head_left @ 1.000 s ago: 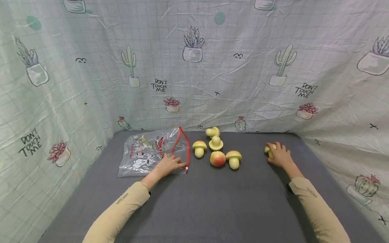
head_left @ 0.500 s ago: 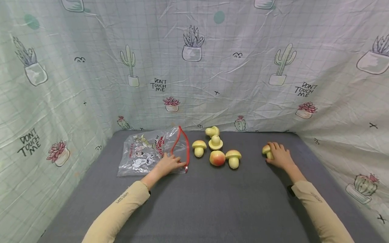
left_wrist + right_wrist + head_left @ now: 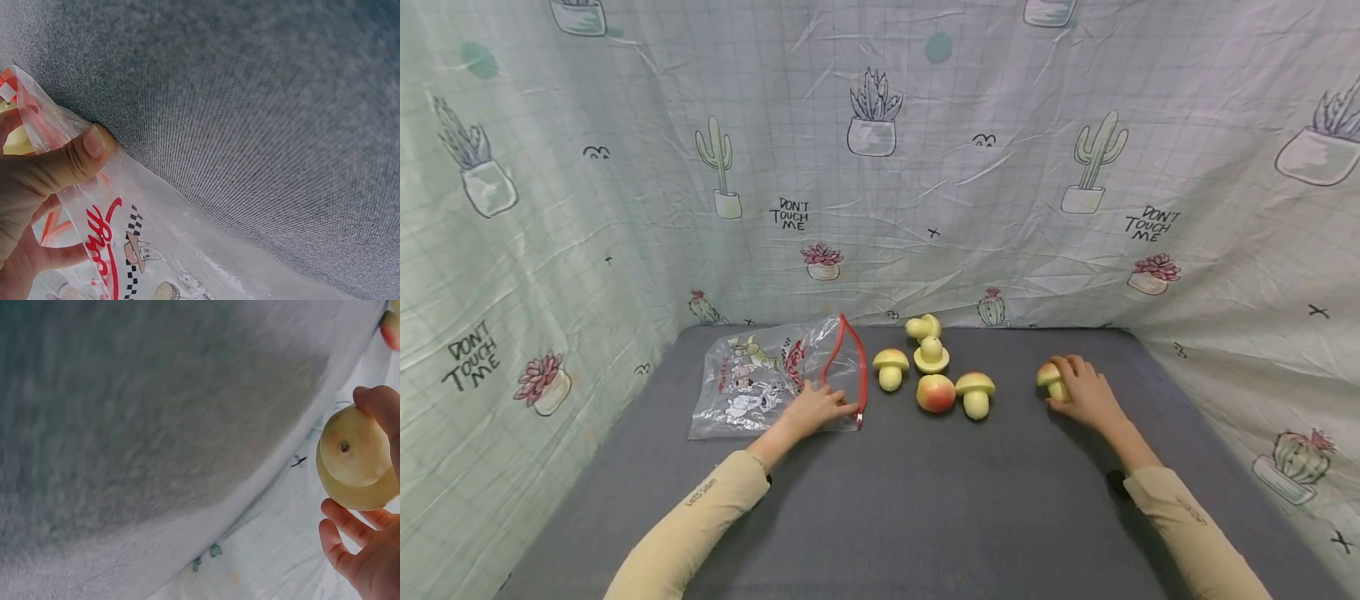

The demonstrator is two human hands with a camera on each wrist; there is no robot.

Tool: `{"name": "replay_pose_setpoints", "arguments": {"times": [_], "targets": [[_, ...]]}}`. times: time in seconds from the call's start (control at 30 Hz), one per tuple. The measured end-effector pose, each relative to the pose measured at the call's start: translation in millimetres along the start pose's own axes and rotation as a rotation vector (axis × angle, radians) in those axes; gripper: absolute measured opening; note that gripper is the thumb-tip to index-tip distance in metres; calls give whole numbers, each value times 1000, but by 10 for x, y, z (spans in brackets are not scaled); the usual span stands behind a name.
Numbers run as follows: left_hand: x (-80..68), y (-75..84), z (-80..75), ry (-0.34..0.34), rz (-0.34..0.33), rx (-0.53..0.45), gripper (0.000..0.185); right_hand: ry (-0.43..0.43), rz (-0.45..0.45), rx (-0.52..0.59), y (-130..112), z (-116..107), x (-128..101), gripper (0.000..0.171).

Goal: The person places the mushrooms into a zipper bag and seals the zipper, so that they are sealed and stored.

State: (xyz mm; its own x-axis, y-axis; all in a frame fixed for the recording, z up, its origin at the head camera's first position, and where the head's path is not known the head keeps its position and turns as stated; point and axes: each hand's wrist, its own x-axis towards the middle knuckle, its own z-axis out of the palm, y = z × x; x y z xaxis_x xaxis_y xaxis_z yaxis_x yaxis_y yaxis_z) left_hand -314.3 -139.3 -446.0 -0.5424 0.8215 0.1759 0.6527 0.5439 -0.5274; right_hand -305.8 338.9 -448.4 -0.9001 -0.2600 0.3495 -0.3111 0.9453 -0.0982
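My left hand pinches the mouth of a clear plastic zipper bag with a red zip edge and cartoon prints. In the left wrist view its thumb presses on the plastic of the bag, with the other fingers spread behind. At the right of the table, my right hand grips a yellow toy mushroom between thumb and fingers. The stem end of this mushroom faces the camera in the right wrist view, the thumb on one side and fingertips on the other.
Between the hands lie several similar mushrooms, among them an upright one, a stem-up one and one at the right. A red-and-yellow toy fruit sits beside them. A cactus-print curtain surrounds the grey table.
My right hand has moved a little to the left with the mushroom, and more of its cap shows now. My left hand and the bag have stayed in place.
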Motion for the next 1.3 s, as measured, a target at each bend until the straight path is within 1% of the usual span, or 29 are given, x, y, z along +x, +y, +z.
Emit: {"name": "replay_pose_setpoints", "arguments": {"times": [0.2, 0.3, 0.47, 0.57, 0.73, 0.9, 1.13, 1.3], "targets": [[-7, 0, 12, 3, -9, -2, 40, 50, -30, 12, -157, -21, -7, 71], [-5, 5, 17, 12, -4, 0, 40, 57, -32, 10, -228, -18, -13, 73], [-7, 7, 29, 6, -1, 1, 41, 80, -50, 16, -343, -14, -14, 75], [-8, 6, 35, 7, -3, 2, 41, 129, -79, 30, -423, -33, -11, 74], [-8, 2, 36, 10, -1, 0, 40, 212, -155, 73, -560, -46, 3, 71], [-7, 7, 26, 20, -2, -1, 41, 262, -220, 132, -709, -18, 30, 71], [-1, 14, 19, 41, -7, 25, 40, 253, -253, 166, -935, -20, 49, 71], [-10, 16, 4, 25, -12, 7, 37, 234, -272, 203, -1092, -46, 74, 72]]}}
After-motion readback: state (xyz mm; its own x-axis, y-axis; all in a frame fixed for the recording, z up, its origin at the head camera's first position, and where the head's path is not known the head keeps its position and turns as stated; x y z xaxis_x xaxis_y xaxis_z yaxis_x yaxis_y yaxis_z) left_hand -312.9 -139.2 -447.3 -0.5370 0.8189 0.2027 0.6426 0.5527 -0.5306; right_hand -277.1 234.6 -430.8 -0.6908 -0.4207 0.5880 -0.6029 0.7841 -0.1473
